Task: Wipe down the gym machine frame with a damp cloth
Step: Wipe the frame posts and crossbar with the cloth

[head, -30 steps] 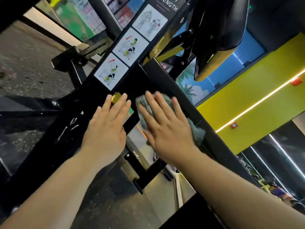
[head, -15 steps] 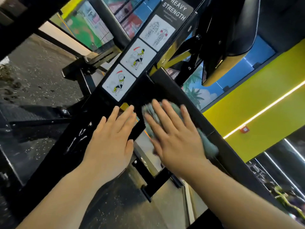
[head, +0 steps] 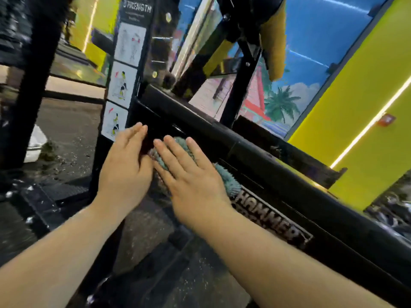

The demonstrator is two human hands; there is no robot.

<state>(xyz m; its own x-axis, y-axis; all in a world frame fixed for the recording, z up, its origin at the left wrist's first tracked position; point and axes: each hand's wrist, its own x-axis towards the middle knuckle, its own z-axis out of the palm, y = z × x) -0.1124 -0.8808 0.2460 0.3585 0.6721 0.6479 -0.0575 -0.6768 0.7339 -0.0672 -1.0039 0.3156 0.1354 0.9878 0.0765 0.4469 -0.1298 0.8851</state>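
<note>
A black gym machine frame point(head: 255, 150) slopes from upper left down to the right, with white HAMMER lettering point(head: 271, 221) on its side. My right hand point(head: 191, 181) lies flat, fingers spread, pressing a teal shaggy cloth point(head: 229, 178) against the frame just above the lettering. The cloth shows past my fingertips and beside my palm. My left hand point(head: 126, 170) rests flat and open on the frame beside it, at the foot of the upright post with the instruction stickers point(head: 120, 83). It holds nothing.
A black and yellow pad point(head: 273, 38) hangs above the frame at top centre. A dark speckled floor point(head: 66, 130) lies to the left, with a white object point(head: 36, 143) near a black upright. Yellow walls and a painted palm mural stand behind.
The view has swung so the post now stands nearly upright. My right hand and the cloth have slid down the frame toward the lettering, and my left hand has stayed beside it.
</note>
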